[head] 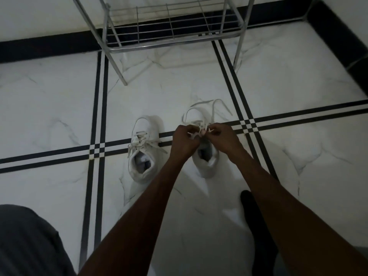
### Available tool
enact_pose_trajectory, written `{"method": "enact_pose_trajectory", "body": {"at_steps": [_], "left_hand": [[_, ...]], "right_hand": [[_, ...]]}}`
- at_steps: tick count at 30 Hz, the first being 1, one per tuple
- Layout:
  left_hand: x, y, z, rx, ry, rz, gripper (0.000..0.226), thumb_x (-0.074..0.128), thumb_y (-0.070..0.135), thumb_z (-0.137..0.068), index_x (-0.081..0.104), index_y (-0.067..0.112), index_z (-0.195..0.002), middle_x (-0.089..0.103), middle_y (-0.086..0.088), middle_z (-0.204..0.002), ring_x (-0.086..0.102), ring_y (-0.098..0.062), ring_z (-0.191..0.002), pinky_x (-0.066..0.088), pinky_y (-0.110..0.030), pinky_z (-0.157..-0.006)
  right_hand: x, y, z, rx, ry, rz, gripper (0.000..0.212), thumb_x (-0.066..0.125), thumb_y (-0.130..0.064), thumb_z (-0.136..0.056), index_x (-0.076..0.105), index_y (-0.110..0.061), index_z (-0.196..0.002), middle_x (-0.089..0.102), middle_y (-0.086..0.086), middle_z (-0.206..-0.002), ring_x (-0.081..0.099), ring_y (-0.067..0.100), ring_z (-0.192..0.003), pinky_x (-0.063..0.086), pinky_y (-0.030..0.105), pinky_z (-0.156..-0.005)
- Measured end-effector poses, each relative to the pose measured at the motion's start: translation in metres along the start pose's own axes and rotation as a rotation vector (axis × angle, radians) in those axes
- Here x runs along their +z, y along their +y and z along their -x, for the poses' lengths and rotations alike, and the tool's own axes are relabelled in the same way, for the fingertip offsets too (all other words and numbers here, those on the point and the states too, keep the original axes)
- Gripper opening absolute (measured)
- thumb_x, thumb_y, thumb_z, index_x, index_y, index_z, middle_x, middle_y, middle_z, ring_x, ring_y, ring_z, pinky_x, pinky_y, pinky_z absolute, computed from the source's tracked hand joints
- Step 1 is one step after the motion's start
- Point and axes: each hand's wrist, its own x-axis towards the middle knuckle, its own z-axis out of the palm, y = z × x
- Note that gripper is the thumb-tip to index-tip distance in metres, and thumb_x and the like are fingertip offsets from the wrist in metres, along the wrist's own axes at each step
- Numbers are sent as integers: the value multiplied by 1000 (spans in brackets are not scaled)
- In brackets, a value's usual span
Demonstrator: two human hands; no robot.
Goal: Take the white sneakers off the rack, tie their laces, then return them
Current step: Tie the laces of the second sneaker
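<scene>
Pinching laces (199, 127) over the right sneaker (206, 156) — left hand (184, 141), right hand (223, 137) both closed — left sneaker (142, 152) beside.

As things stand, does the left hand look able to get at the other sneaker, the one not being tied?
Probably yes. The left sneaker sits on the floor just beside the left hand, with nothing between them. But that hand, like the right hand, is pinching the laces of the right sneaker and would have to let go.
</scene>
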Motion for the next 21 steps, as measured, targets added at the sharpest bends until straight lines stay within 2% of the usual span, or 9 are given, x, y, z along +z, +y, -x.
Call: {"method": "enact_pose_trajectory", "body": {"at_steps": [2, 5, 8, 12, 14, 17, 19, 21], "left_hand": [[-1, 1, 0, -19, 14, 10, 20, 77, 19, -88, 77, 7, -104, 65, 7, -87, 65, -9, -82, 51, -14, -73], [-5, -6, -1, -12, 53, -32, 13, 79, 22, -85, 73, 10, -87, 72, -4, -91, 71, -21, -86, 58, -37, -81], [-13, -16, 6, 27, 107, -25, 11, 73, 17, -86, 67, 9, -82, 73, -5, -86, 71, -23, -84, 60, -46, -79], [-21, -23, 16, 77, 141, -76, 12, 63, 19, -92, 60, 9, -86, 71, -5, -81, 69, -23, -76, 56, -42, -68], [-22, -23, 18, 79, 156, -120, 9, 61, 10, -95, 58, 5, -89, 64, -3, -75, 60, -21, -68, 42, -35, -60], [-25, -23, 20, 103, 178, -177, 8, 59, 6, -97, 57, 0, -93, 61, -7, -73, 50, -17, -67, 27, -27, -60], [-26, -24, 18, 125, 175, -194, 9, 59, 6, -98, 56, -2, -95, 65, -14, -77, 48, -17, -68, 21, -25, -56], [-26, -26, 16, 135, 168, -214, 12, 59, 8, -99, 54, -2, -96, 64, -13, -76, 53, -22, -66, 22, -25, -57]], "right_hand": [[2, -1, -1, -19, 17, 48, 25, 74, -32, -88, 72, -10, -101, 76, 8, -99, 70, 21, -94, 57, 37, -85], [5, -3, 0, -87, 43, 117, 21, 72, -26, -89, 72, -8, -99, 75, 8, -98, 70, 23, -92, 56, 39, -86], [11, -6, 5, -159, 39, 190, 17, 71, -22, -90, 70, -6, -95, 74, 10, -96, 69, 24, -89, 57, 40, -83], [20, -12, 7, -234, -19, 260, 7, 64, -19, -93, 60, -14, -90, 71, 7, -94, 66, 24, -89, 51, 32, -74], [24, -15, 8, -249, -35, 278, 2, 60, -16, -95, 58, -15, -95, 71, 9, -95, 66, 25, -89, 54, 35, -75], [28, -15, 11, -244, -13, 328, 8, 55, -11, -96, 58, -12, -103, 68, 10, -90, 65, 29, -83, 54, 38, -70], [31, -15, 13, -241, 10, 348, 12, 55, -7, -94, 57, -11, -106, 63, 6, -84, 63, 27, -77, 45, 32, -63], [33, -15, 15, -240, 30, 369, 14, 56, -6, -93, 56, -12, -106, 58, 4, -80, 59, 25, -73, 38, 29, -61]]}}
